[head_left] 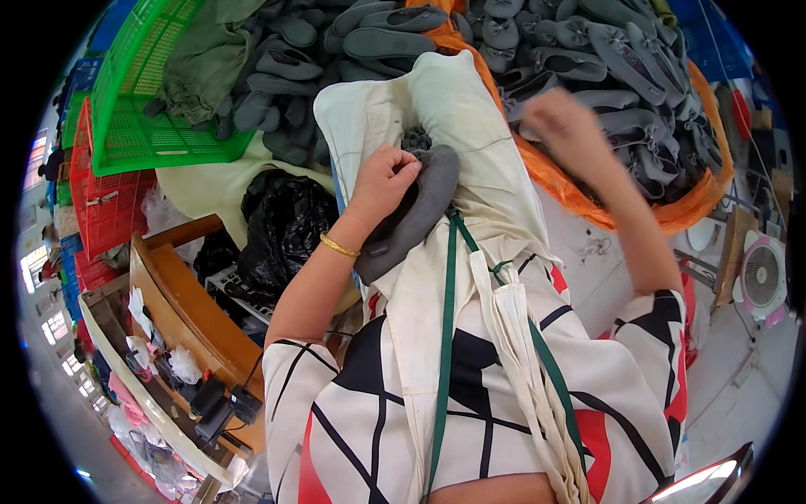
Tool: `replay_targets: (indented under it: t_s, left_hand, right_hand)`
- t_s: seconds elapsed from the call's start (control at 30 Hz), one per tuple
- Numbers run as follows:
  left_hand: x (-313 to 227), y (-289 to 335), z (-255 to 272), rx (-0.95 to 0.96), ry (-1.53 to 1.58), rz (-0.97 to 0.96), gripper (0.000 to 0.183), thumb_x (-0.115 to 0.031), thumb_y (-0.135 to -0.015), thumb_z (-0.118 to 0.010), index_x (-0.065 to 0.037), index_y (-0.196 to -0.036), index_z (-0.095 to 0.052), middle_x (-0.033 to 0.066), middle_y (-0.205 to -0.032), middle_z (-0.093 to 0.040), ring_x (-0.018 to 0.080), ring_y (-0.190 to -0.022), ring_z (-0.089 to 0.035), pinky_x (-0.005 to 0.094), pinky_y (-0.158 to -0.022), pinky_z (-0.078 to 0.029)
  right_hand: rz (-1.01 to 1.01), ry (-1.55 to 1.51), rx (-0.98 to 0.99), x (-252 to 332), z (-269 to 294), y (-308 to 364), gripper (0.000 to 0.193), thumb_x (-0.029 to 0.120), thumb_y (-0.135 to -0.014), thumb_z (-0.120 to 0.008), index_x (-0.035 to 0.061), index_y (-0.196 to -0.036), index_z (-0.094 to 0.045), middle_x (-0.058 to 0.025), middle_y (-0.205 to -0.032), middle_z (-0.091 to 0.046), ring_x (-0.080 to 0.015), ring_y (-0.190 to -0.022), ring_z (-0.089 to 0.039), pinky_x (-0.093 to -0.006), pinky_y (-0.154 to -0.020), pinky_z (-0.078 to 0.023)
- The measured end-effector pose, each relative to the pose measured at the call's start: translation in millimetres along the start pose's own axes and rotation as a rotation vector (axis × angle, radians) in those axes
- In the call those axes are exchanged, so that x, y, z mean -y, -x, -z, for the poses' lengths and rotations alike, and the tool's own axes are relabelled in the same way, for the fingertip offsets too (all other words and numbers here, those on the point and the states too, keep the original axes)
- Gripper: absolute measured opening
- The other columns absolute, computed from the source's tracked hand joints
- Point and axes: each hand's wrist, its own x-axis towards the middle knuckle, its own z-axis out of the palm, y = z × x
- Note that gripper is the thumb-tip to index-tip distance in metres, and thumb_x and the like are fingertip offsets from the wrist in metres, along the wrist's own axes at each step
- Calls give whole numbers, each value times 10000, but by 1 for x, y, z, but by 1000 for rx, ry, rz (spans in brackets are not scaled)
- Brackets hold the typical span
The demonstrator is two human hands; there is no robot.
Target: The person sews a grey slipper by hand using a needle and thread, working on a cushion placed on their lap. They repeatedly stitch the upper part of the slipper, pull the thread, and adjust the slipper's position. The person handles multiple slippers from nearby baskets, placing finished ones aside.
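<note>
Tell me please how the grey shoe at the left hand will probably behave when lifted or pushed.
The grey shoe probably bends easily, since its upper looks like soft fabric. It is likely light for its size, being open and hollow. Its long, low shape suggests it would hardly roll.

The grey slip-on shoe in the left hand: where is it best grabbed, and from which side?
Probably by the long curved wall of the grey slip-on shoe, coming from the right. That side is uncovered, while the left hand pinches the shoe from the opposite side. The right hand, blurred and raised apart from the shoe, is on the uncovered side.
</note>
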Motion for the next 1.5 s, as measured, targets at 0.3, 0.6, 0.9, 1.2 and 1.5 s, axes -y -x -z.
replay_targets:
  t_s: [0.3, 0.6, 0.9, 1.2, 1.5]
  left_hand:
    - [18, 1, -5, 11, 254, 217, 164, -168, -888, -726, -13, -938, -706, -4, -840, -648, 74, -724, -547, 226, -658, -443]
    - [4, 0, -2, 17, 430, 397, 163, -201, -885, -736, -50, -944, -720, -37, -806, -669, 34, -604, -510, 196, -552, -405]
    - [8, 2, 2, 42, 569, 473, 127, -178, -880, -737, -61, -926, -719, -34, -813, -679, 33, -653, -538, 192, -569, -407]
    - [7, 1, 2, 64, 656, 498, 109, -189, -875, -739, -89, -902, -707, -60, -769, -640, 21, -642, -519, 190, -559, -390]
    - [0, 0, 4, 84, 700, 543, 101, -186, -883, -729, -89, -895, -704, -58, -784, -649, 22, -656, -522, 190, -572, -392]
  right_hand:
    - [272, 346, 344, 61, -86, -13, 117, 100, -795, -659, 71, -890, -597, -101, -890, -591, -304, -894, -640, -412, -693, -521]
    - [-263, 305, 841, 87, -100, 6, 571, 554, -834, -644, -13, -785, -691, -209, -801, -689, -360, -825, -675, -456, -735, -523]
    - [-251, 26, 768, 88, -50, 5, 283, 131, -874, -608, 34, -1138, -574, -196, -918, -671, -362, -871, -653, -432, -771, -496]
    - [-97, 233, 422, 92, -79, -28, 301, 373, -882, -620, 84, -869, -702, -111, -845, -671, -316, -816, -659, -440, -691, -509]
    - [17, 301, 363, 75, -97, -34, 258, 348, -859, -637, 100, -808, -686, -67, -786, -658, -273, -789, -662, -411, -648, -516]
